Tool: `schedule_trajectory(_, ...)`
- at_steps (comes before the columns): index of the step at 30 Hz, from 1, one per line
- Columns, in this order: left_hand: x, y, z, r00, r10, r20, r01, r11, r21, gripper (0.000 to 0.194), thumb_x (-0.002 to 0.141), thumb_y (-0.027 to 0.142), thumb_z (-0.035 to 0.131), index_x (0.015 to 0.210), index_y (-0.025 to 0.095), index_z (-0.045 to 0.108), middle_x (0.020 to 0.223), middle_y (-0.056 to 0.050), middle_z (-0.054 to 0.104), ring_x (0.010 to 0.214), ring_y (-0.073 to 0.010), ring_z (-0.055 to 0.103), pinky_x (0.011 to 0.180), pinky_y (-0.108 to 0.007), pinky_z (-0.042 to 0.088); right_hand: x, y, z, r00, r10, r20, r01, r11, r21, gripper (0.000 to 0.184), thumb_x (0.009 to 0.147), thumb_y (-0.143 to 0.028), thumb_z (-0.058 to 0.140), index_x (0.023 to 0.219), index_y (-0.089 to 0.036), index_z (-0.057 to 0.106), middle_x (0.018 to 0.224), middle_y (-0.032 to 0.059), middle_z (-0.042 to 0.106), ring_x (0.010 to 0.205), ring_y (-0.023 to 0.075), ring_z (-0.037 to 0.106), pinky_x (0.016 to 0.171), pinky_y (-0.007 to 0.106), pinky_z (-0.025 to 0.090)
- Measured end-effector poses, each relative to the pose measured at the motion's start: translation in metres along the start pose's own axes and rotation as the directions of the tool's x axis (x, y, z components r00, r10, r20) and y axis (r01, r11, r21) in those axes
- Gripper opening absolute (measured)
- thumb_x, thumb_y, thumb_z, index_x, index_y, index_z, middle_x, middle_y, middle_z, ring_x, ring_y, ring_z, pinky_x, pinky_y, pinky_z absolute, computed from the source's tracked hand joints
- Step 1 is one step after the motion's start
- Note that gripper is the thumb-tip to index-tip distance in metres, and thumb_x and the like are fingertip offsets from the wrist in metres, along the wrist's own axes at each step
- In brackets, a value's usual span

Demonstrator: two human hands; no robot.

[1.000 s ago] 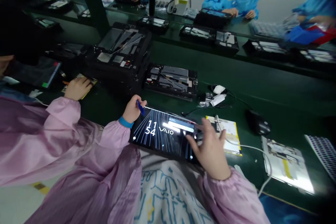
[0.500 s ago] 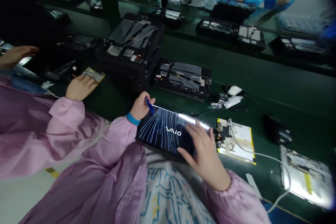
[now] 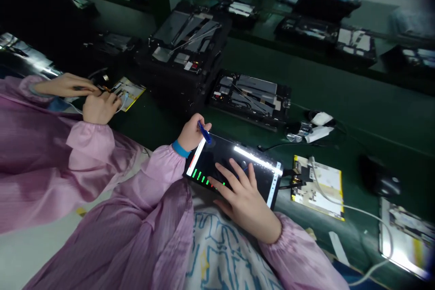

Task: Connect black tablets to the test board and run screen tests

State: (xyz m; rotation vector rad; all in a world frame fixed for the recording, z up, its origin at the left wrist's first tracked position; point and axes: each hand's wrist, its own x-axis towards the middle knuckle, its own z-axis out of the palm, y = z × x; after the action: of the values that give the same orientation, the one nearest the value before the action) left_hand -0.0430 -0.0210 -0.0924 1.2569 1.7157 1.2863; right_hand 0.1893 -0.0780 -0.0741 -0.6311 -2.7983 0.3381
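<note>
A tablet screen panel [image 3: 226, 149] tilts over my lap, lit with a dark picture, green marks along its lower edge and a white strip at its right. My left hand [image 3: 193, 133] is closed at its upper left corner, with a slim blue pen-like tool [image 3: 204, 132] in the fingers. My right hand [image 3: 243, 192] is spread over the screen with nothing in it; whether its fingertips touch the glass I cannot tell. Dark cables run from the panel's right edge to a white circuit assembly with yellow edging [image 3: 319, 186].
Ahead lies an opened tablet housing [image 3: 251, 97], with a taller stack of housings [image 3: 190, 41] to its left. A black mouse [image 3: 380, 176] and a silver panel [image 3: 404, 240] are at the right. A co-worker's hands [image 3: 102, 106] work on another board at the left.
The screen has gone from a VAIO logo with white lines to a dark picture with green marks. My right hand has shifted left and lower across it. The camera view has turned slightly left.
</note>
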Motion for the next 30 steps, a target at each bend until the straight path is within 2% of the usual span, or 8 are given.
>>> schedule_trajectory(6, -0.001, 0.0, -0.002, 0.998, 0.052, -0.042, -0.052, 0.999, -0.006, 0.025, 0.08, 0.029, 0.062, 0.071, 0.02, 0.04, 0.061, 0.006, 0.041, 0.056, -0.0098, 0.043, 0.059, -0.026, 0.035, 0.018, 0.02, -0.021, 1.0, 0.019, -0.02, -0.018, 0.999, 0.051, 0.059, 0.086, -0.05, 0.054, 0.136, -0.02, 0.045, 0.144, 0.0125, 0.043, 0.14, 0.0353, 0.023, 0.11, 0.064, 0.018)
schedule_trajectory(9, -0.003, 0.001, -0.004, 0.997, 0.057, -0.055, -0.06, 0.996, -0.06, 0.025, 0.084, 0.033, 0.057, 0.071, 0.02, 0.039, 0.063, 0.004, 0.049, 0.064, -0.0125, 0.052, 0.065, -0.027, 0.04, 0.049, 0.042, -0.031, 0.989, 0.122, -0.082, -0.119, 0.992, 0.038, 0.043, 0.092, -0.038, 0.045, 0.131, -0.019, 0.051, 0.137, 0.0117, 0.05, 0.135, 0.0319, 0.032, 0.11, 0.06, 0.022)
schedule_trajectory(12, -0.004, -0.001, -0.005, 0.999, 0.025, -0.036, -0.031, 0.983, -0.18, 0.027, 0.086, 0.039, 0.053, 0.073, 0.021, 0.038, 0.067, 0.002, 0.057, 0.068, -0.0143, 0.057, 0.066, -0.028, 0.043, 0.091, 0.06, -0.031, 0.975, 0.214, -0.06, -0.212, 0.977, 0.032, 0.032, 0.093, -0.031, 0.044, 0.116, -0.019, 0.062, 0.118, 0.0108, 0.062, 0.117, 0.0297, 0.048, 0.105, 0.057, 0.029)
schedule_trajectory(16, -0.003, -0.003, -0.006, 0.999, -0.022, -0.026, 0.015, 0.968, -0.252, 0.028, 0.086, 0.044, 0.052, 0.075, 0.021, 0.039, 0.066, 0.002, 0.056, 0.06, -0.0124, 0.053, 0.058, -0.026, 0.042, 0.137, 0.064, -0.027, 0.979, 0.196, 0.057, -0.202, 0.972, 0.12, 0.024, 0.091, -0.028, 0.048, 0.093, -0.02, 0.07, 0.097, 0.008, 0.067, 0.097, 0.0245, 0.054, 0.09, 0.044, 0.041)
schedule_trajectory(19, -0.003, -0.004, -0.006, 0.999, -0.029, -0.031, 0.02, 0.967, -0.252, 0.029, 0.085, 0.044, 0.052, 0.073, 0.021, 0.039, 0.062, 0.004, 0.051, 0.055, -0.0105, 0.048, 0.055, -0.024, 0.04, 0.15, 0.056, -0.029, 0.983, 0.178, 0.04, -0.182, 0.973, 0.143, 0.017, 0.087, -0.022, 0.053, 0.086, -0.019, 0.07, 0.092, 0.007, 0.066, 0.093, 0.0225, 0.054, 0.084, 0.038, 0.043)
schedule_trajectory(23, -0.005, 0.001, -0.006, 0.999, -0.039, -0.017, 0.034, 0.967, -0.253, 0.026, 0.085, 0.04, 0.053, 0.074, 0.021, 0.038, 0.065, 0.003, 0.054, 0.06, -0.0114, 0.052, 0.058, -0.025, 0.041, 0.131, 0.048, -0.041, 0.994, 0.107, 0.02, -0.109, 0.978, 0.177, 0.014, 0.085, -0.017, 0.056, 0.078, -0.019, 0.068, 0.09, 0.0068, 0.065, 0.092, 0.0224, 0.055, 0.084, 0.038, 0.043)
schedule_trajectory(26, -0.006, 0.006, -0.007, 0.999, -0.04, -0.001, 0.038, 0.968, -0.249, 0.026, 0.083, 0.034, 0.055, 0.074, 0.021, 0.035, 0.069, 0.003, 0.057, 0.065, -0.0122, 0.055, 0.065, -0.026, 0.043, 0.098, 0.052, -0.056, 0.999, 0.054, 0.006, -0.052, 0.919, 0.391, 0.014, 0.088, -0.019, 0.053, 0.078, -0.018, 0.064, 0.09, 0.0061, 0.064, 0.087, 0.0188, 0.058, 0.082, 0.035, 0.046)
schedule_trajectory(30, -0.005, 0.01, -0.01, 1.0, -0.002, 0.024, 0.006, 0.99, -0.142, 0.027, 0.081, 0.027, 0.059, 0.071, 0.021, 0.035, 0.071, 0.002, 0.057, 0.07, -0.013, 0.055, 0.073, -0.028, 0.043, 0.044, 0.066, -0.077, 0.972, 0.232, -0.022, -0.175, 0.787, 0.592, 0.018, 0.091, -0.03, 0.051, 0.081, -0.019, 0.06, 0.088, 0.0064, 0.064, 0.082, 0.0169, 0.062, 0.072, 0.03, 0.051)
